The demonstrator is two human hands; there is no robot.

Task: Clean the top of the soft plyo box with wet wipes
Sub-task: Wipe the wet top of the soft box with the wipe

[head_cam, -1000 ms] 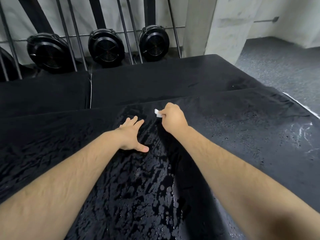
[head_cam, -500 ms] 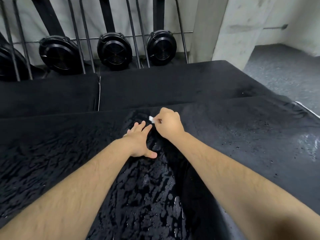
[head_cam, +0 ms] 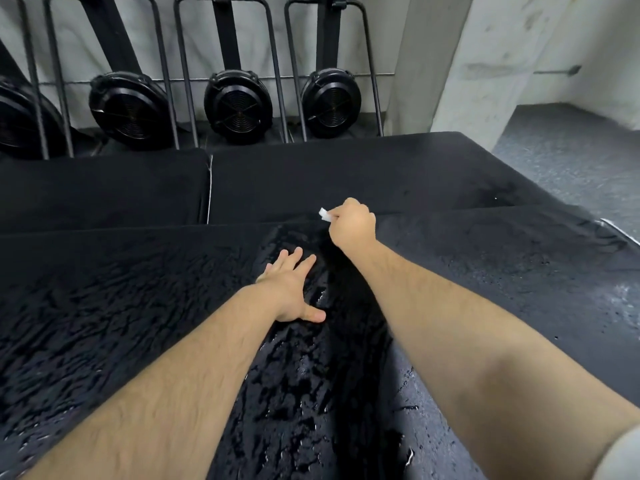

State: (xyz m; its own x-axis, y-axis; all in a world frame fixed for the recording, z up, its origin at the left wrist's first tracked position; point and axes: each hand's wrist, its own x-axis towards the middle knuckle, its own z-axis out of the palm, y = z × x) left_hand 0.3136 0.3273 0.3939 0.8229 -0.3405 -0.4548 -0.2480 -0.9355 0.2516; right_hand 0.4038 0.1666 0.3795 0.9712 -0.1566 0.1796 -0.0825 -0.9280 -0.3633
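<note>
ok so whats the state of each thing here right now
soft plyo box top: wet and glossy down the middle, duller at the sides
wet wipe: bunched up, held in the right hand
right hand: fingers curled round the wipe
left hand: flat on the box top, fingers straight
rear pads: matte, look dry

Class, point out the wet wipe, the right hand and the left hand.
wet wipe (head_cam: pixel 324 214), head view, white end beyond the fist
right hand (head_cam: pixel 353 225), head view, back of the fist
left hand (head_cam: pixel 289 289), head view, back of the hand
</note>
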